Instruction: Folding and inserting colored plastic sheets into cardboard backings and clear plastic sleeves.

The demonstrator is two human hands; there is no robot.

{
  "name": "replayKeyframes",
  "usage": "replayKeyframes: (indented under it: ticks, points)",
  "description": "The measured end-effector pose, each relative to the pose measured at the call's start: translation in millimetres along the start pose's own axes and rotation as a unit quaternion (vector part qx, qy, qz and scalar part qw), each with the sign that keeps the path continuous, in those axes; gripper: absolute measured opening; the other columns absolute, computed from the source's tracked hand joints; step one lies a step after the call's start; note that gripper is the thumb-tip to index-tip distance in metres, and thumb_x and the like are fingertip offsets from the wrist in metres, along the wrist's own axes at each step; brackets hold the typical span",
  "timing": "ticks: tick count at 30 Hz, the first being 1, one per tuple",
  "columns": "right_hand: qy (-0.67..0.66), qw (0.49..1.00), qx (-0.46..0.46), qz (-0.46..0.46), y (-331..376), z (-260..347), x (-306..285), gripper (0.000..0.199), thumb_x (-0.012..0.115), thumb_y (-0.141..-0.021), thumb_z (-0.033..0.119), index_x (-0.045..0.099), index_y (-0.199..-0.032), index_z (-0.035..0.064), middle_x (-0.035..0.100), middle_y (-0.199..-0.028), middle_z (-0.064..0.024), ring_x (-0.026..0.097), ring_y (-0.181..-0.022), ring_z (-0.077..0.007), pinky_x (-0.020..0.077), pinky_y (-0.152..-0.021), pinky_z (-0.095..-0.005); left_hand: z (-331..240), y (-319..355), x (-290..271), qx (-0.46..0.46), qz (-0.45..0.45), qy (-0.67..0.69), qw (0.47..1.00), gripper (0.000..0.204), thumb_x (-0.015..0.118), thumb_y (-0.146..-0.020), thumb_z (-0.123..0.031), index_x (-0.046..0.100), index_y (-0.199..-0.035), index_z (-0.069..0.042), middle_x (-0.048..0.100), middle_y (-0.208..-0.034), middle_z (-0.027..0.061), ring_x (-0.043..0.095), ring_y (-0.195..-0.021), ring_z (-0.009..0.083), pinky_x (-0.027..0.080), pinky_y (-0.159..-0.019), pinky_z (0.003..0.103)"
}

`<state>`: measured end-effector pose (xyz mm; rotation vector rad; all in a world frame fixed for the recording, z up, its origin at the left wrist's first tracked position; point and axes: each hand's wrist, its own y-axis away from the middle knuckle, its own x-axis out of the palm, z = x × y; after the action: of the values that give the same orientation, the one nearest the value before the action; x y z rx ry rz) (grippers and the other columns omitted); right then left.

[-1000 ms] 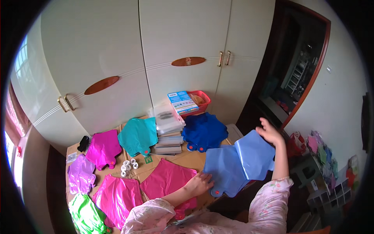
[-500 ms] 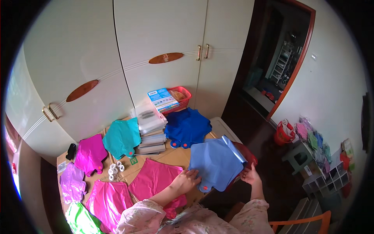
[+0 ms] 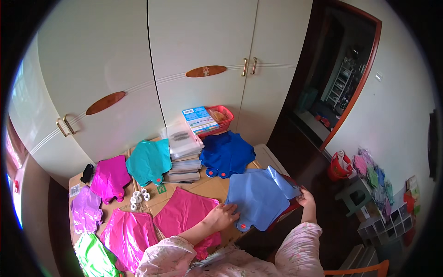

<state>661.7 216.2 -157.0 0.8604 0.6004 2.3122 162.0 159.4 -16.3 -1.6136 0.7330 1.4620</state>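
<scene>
A pile of flat light blue film pieces, many-cornered with a small rounded tab and red dot, lies at the table's right end. My left hand rests palm down on its left edge, fingers spread and holding nothing. With bent fingers, my right hand pinches the far right corner of the top light blue sheet, which is lifted and folded back, showing a shiny underside. Dark red material shows beneath the pile at the right. Left of it, pink film pieces lie partly under my left forearm.
Similar piles lie around the cardboard-covered table: dark blue, teal, magenta, purple and green. Clear sleeves, white rings and a red basket stand among them. An orange chair is at lower right.
My right hand has moved slightly up, raising and folding back more of the top light blue sheet's corner. My left hand stays on the pile. The view has shifted a little.
</scene>
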Motion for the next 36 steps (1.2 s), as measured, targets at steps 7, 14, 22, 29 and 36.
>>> replayKeyframes:
  ticks: [7, 14, 22, 29, 36]
  points:
    - [0.065, 0.962, -0.215, -0.153, -19, 80, -30, 0.021, 0.064, -0.085, 0.006, 0.066, -0.099, 0.0213, 0.065, -0.097, 0.0031, 0.059, -0.074, -0.0087, 0.0412, -0.059, -0.0236, -4, -8, -3, 0.008, 0.021, -0.011, 1.0, 0.036, 0.051, -0.085, -0.018, 0.06, -0.12, -0.015, 0.054, -0.131, 0.0132, 0.054, -0.119, 0.0247, 0.047, -0.092, 0.039]
    - [0.399, 0.607, -0.683, -0.074, 104, 123, 140, 0.02, 0.056, -0.086, -0.003, 0.069, -0.097, 0.0063, 0.065, -0.096, -0.0108, 0.062, -0.094, -0.0251, 0.0493, -0.081, -0.0323, -4, 4, 4, -0.026, 0.029, 0.001, 0.999, 0.036, 0.051, -0.085, -0.018, 0.059, -0.121, -0.013, 0.052, -0.133, 0.0125, 0.05, -0.124, 0.0247, 0.047, -0.092, 0.04]
    - [0.526, 0.17, -0.756, 0.35, 134, -3, 306, 0.006, 0.064, -0.077, 0.011, 0.067, -0.081, 0.0069, 0.064, -0.088, -0.0061, 0.063, -0.088, -0.0226, 0.0513, -0.079, -0.037, -1, 7, -5, -0.016, -0.026, 0.06, 0.998, 0.036, 0.056, -0.083, -0.021, 0.059, -0.118, -0.013, 0.055, -0.13, 0.0126, 0.051, -0.123, 0.0247, 0.045, -0.094, 0.045]
    - [0.535, 0.071, -0.727, 0.425, 112, -36, 298, 0.005, 0.065, -0.074, 0.013, 0.066, -0.076, 0.0087, 0.066, -0.092, -0.0038, 0.063, -0.095, -0.0183, 0.0502, -0.089, -0.0339, 37, 17, -51, -0.154, -0.028, 0.134, 0.979, 0.041, 0.062, -0.082, -0.024, 0.059, -0.119, -0.009, 0.055, -0.13, 0.0127, 0.052, -0.121, 0.0281, 0.042, -0.099, 0.044]
    - [0.508, 0.025, -0.758, 0.408, 107, -37, 304, 0.005, 0.064, -0.075, 0.012, 0.068, -0.077, 0.0097, 0.068, -0.095, -0.0021, 0.063, -0.098, -0.0167, 0.0494, -0.091, -0.0328, 67, 16, -56, -0.202, -0.009, 0.117, 0.972, 0.041, 0.063, -0.083, -0.027, 0.06, -0.119, -0.007, 0.057, -0.128, 0.0136, 0.051, -0.121, 0.0288, 0.041, -0.101, 0.043]
